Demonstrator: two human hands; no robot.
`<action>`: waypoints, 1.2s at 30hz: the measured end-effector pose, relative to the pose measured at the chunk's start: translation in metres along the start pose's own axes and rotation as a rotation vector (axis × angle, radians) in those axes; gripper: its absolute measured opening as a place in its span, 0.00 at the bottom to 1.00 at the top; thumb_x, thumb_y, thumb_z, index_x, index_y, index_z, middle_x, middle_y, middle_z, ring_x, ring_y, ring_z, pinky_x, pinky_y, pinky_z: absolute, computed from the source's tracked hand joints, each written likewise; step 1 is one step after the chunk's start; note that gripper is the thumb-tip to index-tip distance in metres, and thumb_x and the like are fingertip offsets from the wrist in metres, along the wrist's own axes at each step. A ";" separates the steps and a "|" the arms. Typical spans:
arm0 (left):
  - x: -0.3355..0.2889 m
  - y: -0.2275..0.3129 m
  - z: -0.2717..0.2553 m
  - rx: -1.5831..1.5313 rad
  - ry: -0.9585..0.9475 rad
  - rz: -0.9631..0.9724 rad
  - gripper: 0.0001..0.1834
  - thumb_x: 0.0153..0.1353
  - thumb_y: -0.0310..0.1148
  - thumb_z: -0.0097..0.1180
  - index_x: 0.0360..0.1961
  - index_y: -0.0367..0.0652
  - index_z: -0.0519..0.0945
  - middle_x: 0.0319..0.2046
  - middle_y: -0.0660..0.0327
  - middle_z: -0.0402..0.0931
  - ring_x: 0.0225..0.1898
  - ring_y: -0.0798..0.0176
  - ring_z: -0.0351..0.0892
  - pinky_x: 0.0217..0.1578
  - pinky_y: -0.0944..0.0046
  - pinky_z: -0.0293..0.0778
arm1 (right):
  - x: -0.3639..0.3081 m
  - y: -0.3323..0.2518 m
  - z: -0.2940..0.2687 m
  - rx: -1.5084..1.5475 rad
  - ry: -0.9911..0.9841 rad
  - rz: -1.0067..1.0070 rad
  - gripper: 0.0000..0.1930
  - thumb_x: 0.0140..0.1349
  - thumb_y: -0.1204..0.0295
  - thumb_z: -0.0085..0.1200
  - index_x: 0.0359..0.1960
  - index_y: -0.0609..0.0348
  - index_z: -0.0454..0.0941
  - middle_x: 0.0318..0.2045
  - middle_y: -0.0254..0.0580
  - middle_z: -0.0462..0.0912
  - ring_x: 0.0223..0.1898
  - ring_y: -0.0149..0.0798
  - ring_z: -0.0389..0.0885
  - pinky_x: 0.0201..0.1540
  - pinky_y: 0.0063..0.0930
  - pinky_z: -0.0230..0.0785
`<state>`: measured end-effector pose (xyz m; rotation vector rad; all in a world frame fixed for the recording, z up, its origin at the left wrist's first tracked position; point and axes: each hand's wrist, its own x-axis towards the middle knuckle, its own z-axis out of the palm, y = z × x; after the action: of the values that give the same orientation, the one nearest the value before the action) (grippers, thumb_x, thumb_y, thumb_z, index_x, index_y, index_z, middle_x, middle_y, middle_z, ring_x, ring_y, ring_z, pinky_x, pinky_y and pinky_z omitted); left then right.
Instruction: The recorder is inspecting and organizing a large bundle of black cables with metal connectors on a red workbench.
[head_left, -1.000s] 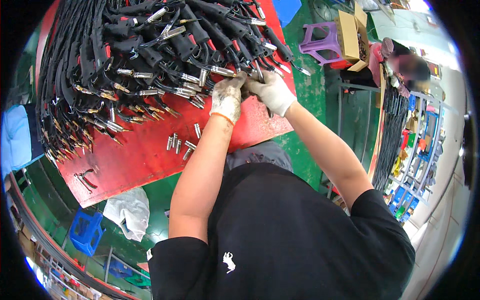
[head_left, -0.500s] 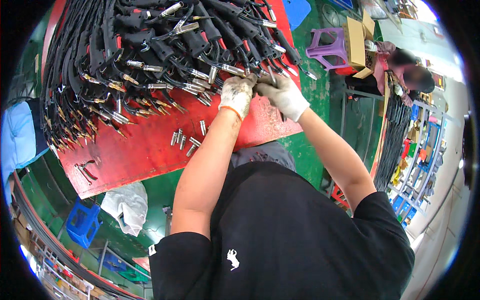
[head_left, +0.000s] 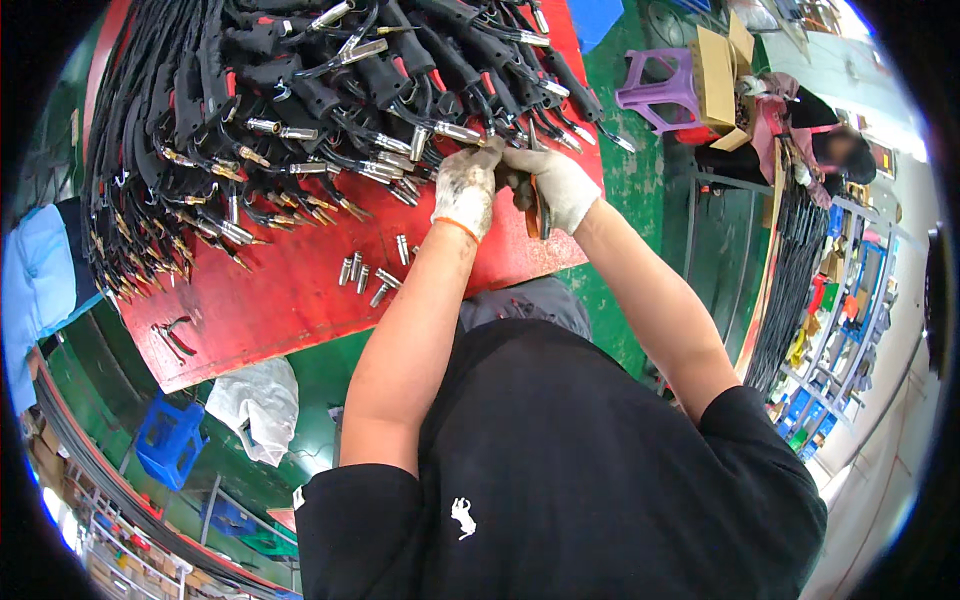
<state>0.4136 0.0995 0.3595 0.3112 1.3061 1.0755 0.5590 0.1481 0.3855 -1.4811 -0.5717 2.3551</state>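
Note:
My left hand (head_left: 466,188), in a soiled white work glove, is closed with its fingertips at the edge of a heap of black welding torches (head_left: 315,95). What it pinches is hidden by the fingers. Close beside it, my right hand (head_left: 562,186), also gloved, grips a pair of pliers (head_left: 543,218) with orange and dark handles. Its jaws point away from me towards the torches. The gloves nearly touch. Shiny metal nozzles (head_left: 458,132) and brass-coloured tips stick out of the heap. Several loose metal sleeves (head_left: 362,279) lie on the red table left of my left forearm.
The red table (head_left: 255,318) bears a second hand tool (head_left: 175,340), like small pliers or cutters, near its left corner. A blue stool (head_left: 170,440) and a white bag (head_left: 255,410) are below. To the right are a purple stool (head_left: 658,90), a cardboard box (head_left: 715,85) and another person.
My right hand has turned, so the pliers' handles now show below its palm. Both hands have shifted slightly left and nearer me.

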 end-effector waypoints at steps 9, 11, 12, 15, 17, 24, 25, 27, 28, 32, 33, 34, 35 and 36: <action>0.002 -0.001 0.013 -0.110 0.147 -0.117 0.17 0.68 0.42 0.58 0.32 0.39 0.85 0.24 0.62 0.79 0.21 0.70 0.70 0.24 0.67 0.63 | -0.018 0.007 0.007 -1.603 0.358 -1.078 0.09 0.53 0.68 0.64 0.26 0.57 0.76 0.27 0.46 0.81 0.31 0.53 0.81 0.33 0.44 0.73; 0.001 -0.002 0.013 -0.149 0.126 -0.080 0.17 0.69 0.42 0.57 0.32 0.39 0.84 0.25 0.62 0.80 0.22 0.70 0.70 0.24 0.67 0.64 | -0.020 0.006 0.005 -1.613 0.349 -1.108 0.09 0.52 0.68 0.65 0.27 0.56 0.77 0.26 0.46 0.81 0.31 0.52 0.82 0.33 0.44 0.73; 0.001 -0.002 0.012 -0.188 0.107 -0.044 0.16 0.69 0.42 0.57 0.32 0.39 0.84 0.26 0.62 0.80 0.22 0.69 0.71 0.25 0.67 0.65 | -0.021 0.006 0.004 -1.623 0.339 -1.138 0.08 0.50 0.69 0.65 0.28 0.56 0.78 0.26 0.46 0.81 0.30 0.51 0.82 0.33 0.44 0.74; -0.001 -0.001 0.010 -0.021 0.088 0.088 0.17 0.70 0.42 0.56 0.34 0.38 0.85 0.27 0.61 0.81 0.27 0.67 0.76 0.29 0.64 0.70 | -0.023 0.002 0.005 -1.576 0.320 -1.168 0.08 0.53 0.69 0.65 0.28 0.57 0.79 0.26 0.47 0.81 0.30 0.53 0.81 0.33 0.43 0.73; 0.005 -0.002 0.009 -0.105 0.093 -0.038 0.19 0.71 0.44 0.54 0.38 0.36 0.85 0.31 0.58 0.83 0.31 0.63 0.80 0.33 0.61 0.75 | -0.020 0.005 0.006 -1.461 0.354 -1.098 0.08 0.55 0.69 0.65 0.27 0.58 0.79 0.25 0.47 0.80 0.29 0.50 0.81 0.33 0.41 0.72; 0.024 -0.019 0.012 -0.191 0.105 -0.030 0.19 0.70 0.44 0.56 0.36 0.36 0.84 0.33 0.57 0.82 0.31 0.62 0.80 0.35 0.64 0.75 | -0.033 -0.011 0.008 -1.047 0.308 -0.625 0.12 0.64 0.64 0.60 0.32 0.62 0.81 0.23 0.46 0.81 0.26 0.34 0.77 0.34 0.36 0.71; 0.038 -0.043 -0.014 0.075 0.119 0.199 0.20 0.70 0.43 0.56 0.37 0.33 0.83 0.33 0.55 0.83 0.34 0.60 0.82 0.36 0.61 0.76 | -0.026 -0.005 0.019 -1.049 0.270 -0.630 0.12 0.64 0.64 0.60 0.32 0.62 0.81 0.23 0.46 0.81 0.26 0.34 0.77 0.34 0.36 0.71; 0.043 -0.046 -0.018 0.349 0.099 0.419 0.20 0.70 0.42 0.56 0.37 0.30 0.83 0.33 0.53 0.83 0.36 0.58 0.83 0.38 0.59 0.78 | -0.018 0.002 0.013 -1.033 0.314 -0.679 0.13 0.64 0.63 0.60 0.34 0.63 0.82 0.23 0.45 0.81 0.27 0.33 0.78 0.34 0.35 0.71; 0.036 -0.033 0.001 0.248 0.088 0.210 0.20 0.70 0.42 0.55 0.39 0.30 0.82 0.34 0.52 0.83 0.37 0.57 0.84 0.39 0.58 0.78 | -0.021 0.000 0.002 -1.029 0.352 -0.675 0.13 0.64 0.63 0.60 0.34 0.63 0.82 0.23 0.45 0.81 0.27 0.33 0.78 0.34 0.35 0.71; 0.014 -0.028 -0.001 0.458 0.014 0.356 0.15 0.71 0.41 0.54 0.41 0.38 0.82 0.33 0.53 0.83 0.35 0.59 0.84 0.38 0.60 0.79 | -0.019 -0.013 0.007 -0.834 0.234 -0.526 0.13 0.68 0.65 0.54 0.35 0.65 0.81 0.27 0.39 0.81 0.28 0.32 0.77 0.34 0.30 0.71; 0.015 -0.029 -0.003 0.460 0.011 0.360 0.15 0.71 0.41 0.54 0.41 0.38 0.82 0.33 0.53 0.83 0.35 0.59 0.84 0.38 0.60 0.79 | -0.022 -0.022 0.010 -0.691 0.151 -0.327 0.15 0.69 0.62 0.52 0.36 0.64 0.81 0.27 0.38 0.81 0.27 0.30 0.76 0.32 0.28 0.69; 0.014 -0.026 -0.004 0.290 -0.011 0.184 0.14 0.71 0.39 0.53 0.42 0.38 0.81 0.33 0.52 0.84 0.36 0.58 0.85 0.38 0.59 0.80 | -0.024 -0.029 0.012 -0.543 0.067 -0.131 0.17 0.70 0.60 0.49 0.37 0.63 0.82 0.27 0.37 0.81 0.25 0.28 0.74 0.29 0.26 0.68; 0.014 -0.024 -0.004 0.120 -0.033 0.007 0.13 0.71 0.37 0.52 0.43 0.38 0.81 0.34 0.51 0.84 0.36 0.57 0.86 0.39 0.58 0.80 | -0.020 -0.025 0.008 -0.436 0.021 -0.079 0.21 0.71 0.53 0.47 0.37 0.60 0.82 0.27 0.34 0.80 0.22 0.25 0.70 0.25 0.23 0.63; 0.012 -0.023 -0.004 0.124 -0.037 0.010 0.13 0.71 0.37 0.52 0.43 0.38 0.81 0.34 0.51 0.84 0.36 0.57 0.86 0.39 0.58 0.80 | -0.018 -0.025 0.009 -0.433 0.023 -0.085 0.21 0.71 0.53 0.47 0.37 0.60 0.82 0.27 0.34 0.80 0.22 0.25 0.70 0.25 0.23 0.63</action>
<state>0.4196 0.0960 0.3340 0.4292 1.3419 0.9941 0.5598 0.1605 0.4156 -1.6109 -1.1726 2.2379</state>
